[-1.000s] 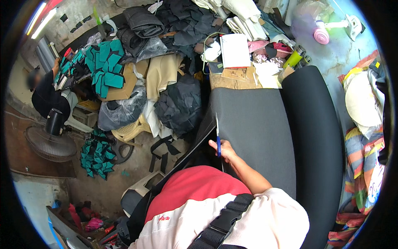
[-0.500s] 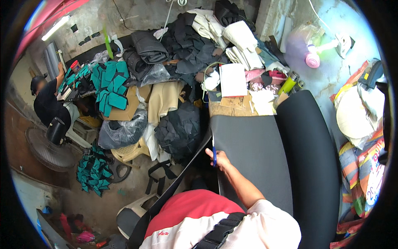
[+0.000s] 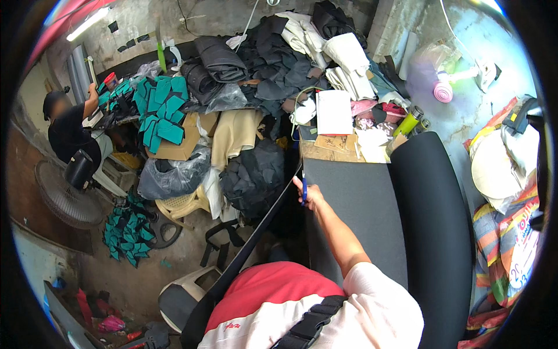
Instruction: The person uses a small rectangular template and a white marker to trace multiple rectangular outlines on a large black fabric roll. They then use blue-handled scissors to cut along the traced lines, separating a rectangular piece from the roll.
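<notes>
My right hand (image 3: 312,196) is closed round the handles of blue-handled scissors (image 3: 304,192). Their blades point away from me, at the far left edge of a dark grey foam-like sheet (image 3: 360,203) lying over the table. From about the scissors, a long narrow strip (image 3: 261,230) of dark material slants down to the lower left, past my body. My left hand does not show in the picture. To the right of the flat sheet lies a thick black roll (image 3: 433,221) of similar-looking material.
Beyond the sheet are a white pad (image 3: 334,113) and a yellow-green flask (image 3: 408,120). Dark scraps (image 3: 273,64) are heaped at the back. Teal pieces (image 3: 129,232) and a pale plastic chair (image 3: 183,203) stand left. A person in black (image 3: 72,131) sits beside a fan (image 3: 67,195).
My right hand and the scissors have moved slightly away from me along the sheet's left edge. The whole view has shifted a little. The seated person's head has turned or tilted slightly.
</notes>
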`<state>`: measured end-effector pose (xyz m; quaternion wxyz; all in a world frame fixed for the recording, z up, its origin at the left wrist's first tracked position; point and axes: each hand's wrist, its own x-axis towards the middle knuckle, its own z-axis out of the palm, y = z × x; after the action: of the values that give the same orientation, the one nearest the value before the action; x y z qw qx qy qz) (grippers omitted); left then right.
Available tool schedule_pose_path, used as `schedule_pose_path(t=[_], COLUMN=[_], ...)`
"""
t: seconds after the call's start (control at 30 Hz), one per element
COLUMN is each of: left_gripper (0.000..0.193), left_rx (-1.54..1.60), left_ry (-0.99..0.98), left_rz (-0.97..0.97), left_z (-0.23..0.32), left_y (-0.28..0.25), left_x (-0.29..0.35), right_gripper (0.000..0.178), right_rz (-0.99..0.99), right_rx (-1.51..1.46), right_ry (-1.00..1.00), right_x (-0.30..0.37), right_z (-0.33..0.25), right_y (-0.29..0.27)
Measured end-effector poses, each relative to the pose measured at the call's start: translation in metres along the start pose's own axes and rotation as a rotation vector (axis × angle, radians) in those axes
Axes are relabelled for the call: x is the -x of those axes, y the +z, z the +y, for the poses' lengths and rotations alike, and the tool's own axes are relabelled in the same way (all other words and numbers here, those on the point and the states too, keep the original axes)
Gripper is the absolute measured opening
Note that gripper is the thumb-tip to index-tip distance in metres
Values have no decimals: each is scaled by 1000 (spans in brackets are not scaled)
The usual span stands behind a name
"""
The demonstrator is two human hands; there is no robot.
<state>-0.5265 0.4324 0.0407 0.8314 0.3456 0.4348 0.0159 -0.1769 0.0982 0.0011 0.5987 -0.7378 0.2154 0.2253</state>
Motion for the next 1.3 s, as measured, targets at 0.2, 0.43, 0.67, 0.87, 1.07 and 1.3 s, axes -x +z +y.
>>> schedule_pose_path(t=[0.2, 0.43, 0.67, 0.87, 1.07, 1.3], left_gripper=[48, 48, 49, 49, 54, 37], left_rx=[6, -8, -11, 8, 139, -583], left_ry=[-7, -31, -48, 75, 557, 422], left_rz=[-21, -35, -65, -209, -593, -1969], left_z=[16, 47, 76, 128, 162, -58], left_y=[-12, -22, -17, 53, 237, 395], left_x=[-2, -4, 10, 62, 106, 242], right_gripper=[67, 57, 57, 59, 47, 36], right_rz=[-34, 120, 221, 695, 1063, 1545], right_rx=[6, -103, 45, 335, 400, 320], right_ry=[37, -151, -198, -166, 255, 732], right_x=[-6, -6, 21, 122, 305, 465], right_z=[-21, -55, -37, 106, 236, 371], right_y=[1, 7, -6, -42, -107, -123])
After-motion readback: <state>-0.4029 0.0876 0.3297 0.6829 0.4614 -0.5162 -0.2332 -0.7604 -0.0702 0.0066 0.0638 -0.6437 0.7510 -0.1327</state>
